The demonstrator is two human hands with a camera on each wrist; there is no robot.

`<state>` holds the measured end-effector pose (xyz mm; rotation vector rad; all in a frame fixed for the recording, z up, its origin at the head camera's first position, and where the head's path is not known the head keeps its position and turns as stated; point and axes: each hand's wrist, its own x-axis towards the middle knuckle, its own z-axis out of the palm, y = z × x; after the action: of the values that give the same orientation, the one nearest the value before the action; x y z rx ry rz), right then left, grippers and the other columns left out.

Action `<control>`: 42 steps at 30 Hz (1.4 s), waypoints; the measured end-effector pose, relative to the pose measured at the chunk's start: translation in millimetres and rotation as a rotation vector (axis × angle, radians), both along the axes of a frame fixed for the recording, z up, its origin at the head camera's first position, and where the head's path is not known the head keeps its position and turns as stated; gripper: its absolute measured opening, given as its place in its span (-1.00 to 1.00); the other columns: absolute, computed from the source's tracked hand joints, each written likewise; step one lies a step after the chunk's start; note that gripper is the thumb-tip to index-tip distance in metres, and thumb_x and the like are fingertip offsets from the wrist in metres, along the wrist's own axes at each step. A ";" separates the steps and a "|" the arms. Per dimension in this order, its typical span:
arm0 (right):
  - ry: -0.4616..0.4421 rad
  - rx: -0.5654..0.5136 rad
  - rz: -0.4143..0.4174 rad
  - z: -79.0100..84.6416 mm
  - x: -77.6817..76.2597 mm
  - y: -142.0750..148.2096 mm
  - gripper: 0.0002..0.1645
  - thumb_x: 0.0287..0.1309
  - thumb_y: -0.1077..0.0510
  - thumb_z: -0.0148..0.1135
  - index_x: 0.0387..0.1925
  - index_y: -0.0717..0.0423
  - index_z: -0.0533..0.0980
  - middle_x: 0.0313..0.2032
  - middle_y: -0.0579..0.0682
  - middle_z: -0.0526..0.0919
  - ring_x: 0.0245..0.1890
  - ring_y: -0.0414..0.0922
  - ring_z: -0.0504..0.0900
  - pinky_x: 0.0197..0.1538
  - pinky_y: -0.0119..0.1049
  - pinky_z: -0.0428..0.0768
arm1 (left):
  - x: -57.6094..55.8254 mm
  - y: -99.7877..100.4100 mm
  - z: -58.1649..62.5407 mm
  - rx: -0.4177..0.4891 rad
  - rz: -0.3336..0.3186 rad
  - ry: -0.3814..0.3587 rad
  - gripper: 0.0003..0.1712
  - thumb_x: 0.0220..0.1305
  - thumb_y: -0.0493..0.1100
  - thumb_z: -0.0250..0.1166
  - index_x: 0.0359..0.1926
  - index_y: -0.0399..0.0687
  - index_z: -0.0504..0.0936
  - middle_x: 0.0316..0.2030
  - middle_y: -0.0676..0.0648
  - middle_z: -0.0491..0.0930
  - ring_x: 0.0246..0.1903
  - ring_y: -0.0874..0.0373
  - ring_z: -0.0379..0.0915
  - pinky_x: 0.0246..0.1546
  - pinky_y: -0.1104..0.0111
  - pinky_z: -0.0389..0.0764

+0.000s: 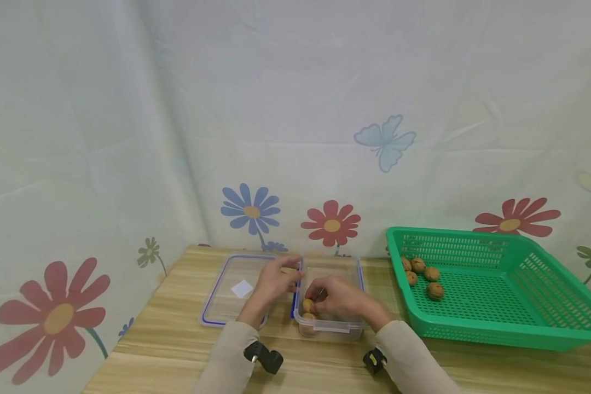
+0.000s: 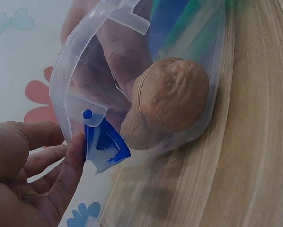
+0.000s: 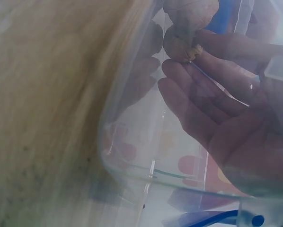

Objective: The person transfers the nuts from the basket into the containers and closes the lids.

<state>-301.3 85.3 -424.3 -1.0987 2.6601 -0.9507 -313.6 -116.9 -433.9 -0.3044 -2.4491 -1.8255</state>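
Observation:
A clear plastic container (image 1: pixel 329 326) with blue-edged sides stands on the table, several walnuts inside at its near left corner. My right hand (image 1: pixel 339 298) reaches down into it, fingers and thumb about a walnut (image 3: pixel 181 44). Through the container wall, the left wrist view shows another walnut (image 2: pixel 175 94) large and close, pressed to the corner. My left hand (image 1: pixel 274 282) is at the container's left side. Its fingertips touch the rim and a blue side latch (image 2: pixel 105 145), fingers loosely extended and holding no walnut.
Left of the container lies a clear lid (image 1: pixel 221 295) with a blue seal and a white label. To the right stands a green basket (image 1: pixel 497 334) with several walnuts (image 1: pixel 435 291) at its left end. A flower-printed curtain (image 1: pixel 295 137) hangs behind the wooden table (image 1: pixel 162 339).

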 end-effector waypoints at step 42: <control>0.093 -0.145 -0.108 102.2 31.5 51.9 -0.66 0.37 0.17 0.46 0.09 0.23 0.64 -0.05 -0.01 0.75 -0.02 -0.03 0.74 0.09 -0.13 0.79 | 4.9 0.6 3.6 0.020 -0.005 0.008 -0.48 0.37 -0.41 0.37 0.32 -0.42 0.58 0.10 -0.42 0.61 -0.53 0.13 0.63 -0.35 0.26 0.84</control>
<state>-269.8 137.2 -322.1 -1.0609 2.7883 -1.1557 -308.7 -116.3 -430.3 -0.3159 -2.4255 -1.8461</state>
